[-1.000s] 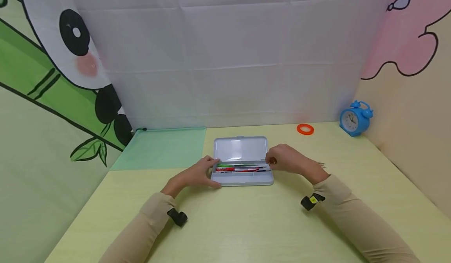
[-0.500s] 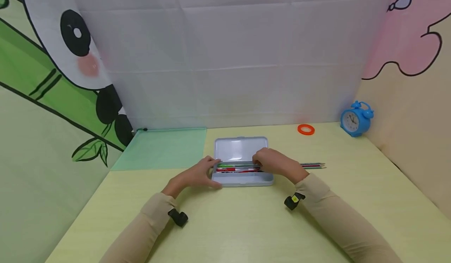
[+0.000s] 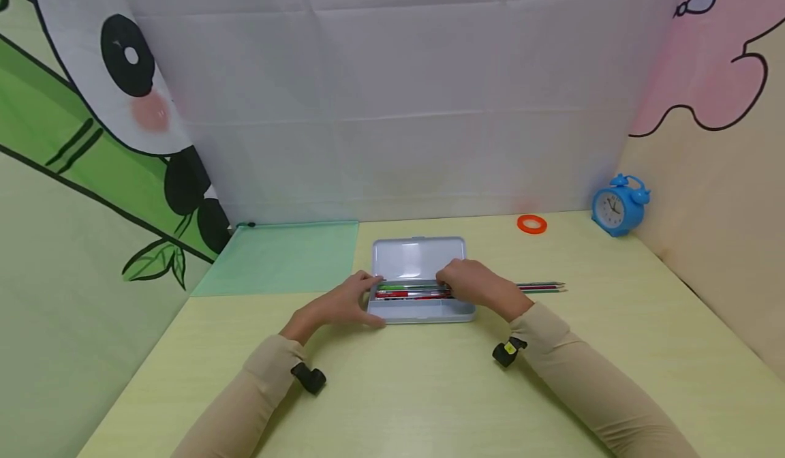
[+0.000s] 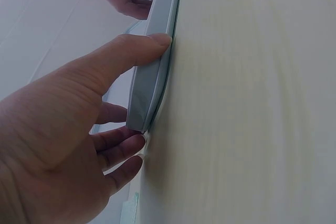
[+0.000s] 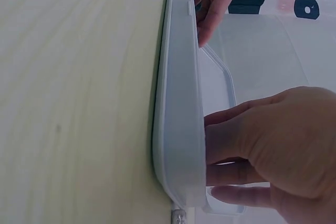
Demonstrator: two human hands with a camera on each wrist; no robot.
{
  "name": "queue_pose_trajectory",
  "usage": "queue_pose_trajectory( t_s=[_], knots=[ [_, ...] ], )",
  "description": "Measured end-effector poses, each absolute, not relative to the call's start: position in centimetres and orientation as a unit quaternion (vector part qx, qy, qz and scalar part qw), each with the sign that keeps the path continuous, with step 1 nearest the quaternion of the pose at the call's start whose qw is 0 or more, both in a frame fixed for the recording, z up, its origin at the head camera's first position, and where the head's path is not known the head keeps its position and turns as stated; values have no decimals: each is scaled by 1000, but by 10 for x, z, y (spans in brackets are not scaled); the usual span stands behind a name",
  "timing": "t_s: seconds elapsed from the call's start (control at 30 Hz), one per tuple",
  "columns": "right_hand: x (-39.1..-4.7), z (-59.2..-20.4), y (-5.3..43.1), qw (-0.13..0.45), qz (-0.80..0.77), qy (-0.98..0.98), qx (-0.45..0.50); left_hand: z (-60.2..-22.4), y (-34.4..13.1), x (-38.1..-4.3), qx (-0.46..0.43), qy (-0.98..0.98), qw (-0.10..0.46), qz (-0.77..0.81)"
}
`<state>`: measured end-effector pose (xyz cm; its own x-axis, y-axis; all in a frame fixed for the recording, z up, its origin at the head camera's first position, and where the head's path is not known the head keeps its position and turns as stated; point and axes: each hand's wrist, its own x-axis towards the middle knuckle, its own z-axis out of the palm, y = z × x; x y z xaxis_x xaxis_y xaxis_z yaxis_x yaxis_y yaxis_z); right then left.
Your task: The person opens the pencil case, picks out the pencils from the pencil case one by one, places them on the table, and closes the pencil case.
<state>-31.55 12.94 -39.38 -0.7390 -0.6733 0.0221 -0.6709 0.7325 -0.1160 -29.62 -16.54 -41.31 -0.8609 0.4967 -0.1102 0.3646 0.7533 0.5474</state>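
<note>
A pale grey pencil case [image 3: 423, 313] stands on the table with its lid [image 3: 418, 257] raised. Several pens and pencils [image 3: 398, 294], among them green and red ones, lie inside. My left hand [image 3: 346, 300] grips the case's left end; in the left wrist view the thumb [image 4: 152, 43] presses the front wall and the fingers bend round the end. My right hand [image 3: 481, 284] reaches over the right half of the case, its fingers [image 5: 231, 140] dipping behind the wall. The fingertips are hidden there, and I cannot tell whether they pinch a pen.
Several pencils [image 3: 542, 287] lie on the table right of the case, partly behind the right wrist. An orange-red ring [image 3: 531, 224] and a blue alarm clock [image 3: 616, 206] are at the back right. A green mat [image 3: 282, 260] covers the back left.
My right hand has moved left from the case's right end to over the pens, uncovering the pencils on the table. In the last half second it barely shifts. The left hand keeps its hold.
</note>
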Motion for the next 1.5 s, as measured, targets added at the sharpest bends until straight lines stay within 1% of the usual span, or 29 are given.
queue_pose_trajectory(
  t_s=[0.33,0.53,0.7,0.8,1.13,1.5],
  knots=[
    [-312,-390,133,-3,-38,929,-367,-416,-165,-297,227,927,126,270],
    [-312,-389,133,12,-48,930,-364,-416,-165,-296,229,928,126,265],
    [-311,-388,133,10,-56,925,-376,-416,-165,-296,232,928,127,263],
    [-312,-388,133,1,-55,922,-384,-416,-165,-296,230,928,128,263],
    [-313,-388,133,-55,-43,912,-405,-417,-165,-298,234,929,127,258],
    [-312,-388,131,-88,-63,899,-425,-415,-166,-297,237,930,119,253]
  ],
)
